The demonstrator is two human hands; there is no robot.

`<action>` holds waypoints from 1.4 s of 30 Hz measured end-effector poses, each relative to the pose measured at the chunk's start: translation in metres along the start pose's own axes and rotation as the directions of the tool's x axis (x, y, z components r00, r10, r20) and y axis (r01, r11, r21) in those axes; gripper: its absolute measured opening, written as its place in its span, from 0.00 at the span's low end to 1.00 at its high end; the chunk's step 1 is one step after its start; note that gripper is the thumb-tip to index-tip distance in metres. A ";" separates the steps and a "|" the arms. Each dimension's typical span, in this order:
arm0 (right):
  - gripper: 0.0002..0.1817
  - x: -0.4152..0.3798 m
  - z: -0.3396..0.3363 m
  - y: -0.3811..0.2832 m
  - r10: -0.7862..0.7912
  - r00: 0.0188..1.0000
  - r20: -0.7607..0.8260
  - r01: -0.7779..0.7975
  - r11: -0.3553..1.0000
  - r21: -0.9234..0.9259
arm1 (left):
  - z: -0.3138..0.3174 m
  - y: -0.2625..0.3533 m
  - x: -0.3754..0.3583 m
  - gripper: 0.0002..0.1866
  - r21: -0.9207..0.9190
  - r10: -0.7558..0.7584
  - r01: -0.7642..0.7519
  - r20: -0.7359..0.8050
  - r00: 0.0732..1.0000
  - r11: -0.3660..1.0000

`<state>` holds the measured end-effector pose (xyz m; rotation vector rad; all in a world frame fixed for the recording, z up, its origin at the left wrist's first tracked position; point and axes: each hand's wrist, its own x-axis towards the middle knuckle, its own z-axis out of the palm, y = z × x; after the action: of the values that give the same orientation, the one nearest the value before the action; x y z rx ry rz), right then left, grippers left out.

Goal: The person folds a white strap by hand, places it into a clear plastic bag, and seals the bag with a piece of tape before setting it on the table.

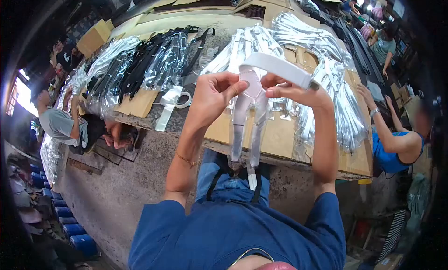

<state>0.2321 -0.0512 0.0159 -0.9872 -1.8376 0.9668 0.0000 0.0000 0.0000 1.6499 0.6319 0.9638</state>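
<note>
Between my hands is a white forked strap (252,85) with a stitched, pointed joining patch. Its two tails hang toward me in clear plastic, and a wide white band arches above the patch. The thumb and fingers of my left hand (213,96) pinch the patch on its left edge. From the other side, my right hand (303,93) grips it near the patch's right edge, with the band passing over those fingers. Below the held piece lies the cardboard-covered table (275,140). Plastic-wrapped white straps (333,100) are heaped just beyond my right hand.
Black straps (163,58) in plastic lie left on the table, near a white tape roll (183,100). A person in grey (60,123) sits at the left; another in blue (396,146) works at the right. Blue containers (84,245) line the floor at lower left.
</note>
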 end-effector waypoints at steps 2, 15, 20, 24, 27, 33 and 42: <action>0.17 -0.008 -0.001 -0.003 0.129 0.979 -0.157 -0.160 0.966 -0.205 | 0.003 0.000 0.002 0.09 0.024 0.001 -0.001 -0.011 1.000 1.000; 0.09 0.006 0.038 -0.001 0.145 0.953 -0.267 -0.142 0.989 0.028 | -0.011 0.001 0.005 0.03 0.129 0.070 -0.078 0.066 0.995 0.989; 0.22 0.003 0.055 -0.012 -0.057 0.927 -0.371 0.042 0.998 -0.049 | -0.012 -0.004 0.007 0.03 0.057 0.046 -0.054 0.134 0.990 0.997; 0.25 0.007 0.045 -0.015 -0.431 0.848 -0.308 0.276 0.856 -0.436 | -0.004 -0.003 0.008 0.05 -0.106 0.026 -0.007 0.182 0.983 0.994; 0.14 0.019 0.034 -0.009 -0.547 0.791 -0.275 0.389 0.796 -0.464 | 0.001 -0.013 0.010 0.08 -0.195 -0.014 0.072 0.284 0.959 0.978; 0.26 0.041 0.029 -0.005 0.500 0.816 -0.291 -0.347 0.826 0.445 | 0.019 -0.024 0.007 0.08 -0.447 0.020 0.094 0.244 0.970 0.890; 0.12 -0.025 0.042 0.015 0.170 0.936 -0.309 -0.127 0.980 0.154 | 0.006 -0.017 -0.004 0.10 -0.322 -0.040 0.073 0.110 0.993 0.944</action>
<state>0.2073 -0.0772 -0.0203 -1.1411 -1.4278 0.9417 0.0037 -0.0015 -0.0182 1.3694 0.4217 0.8831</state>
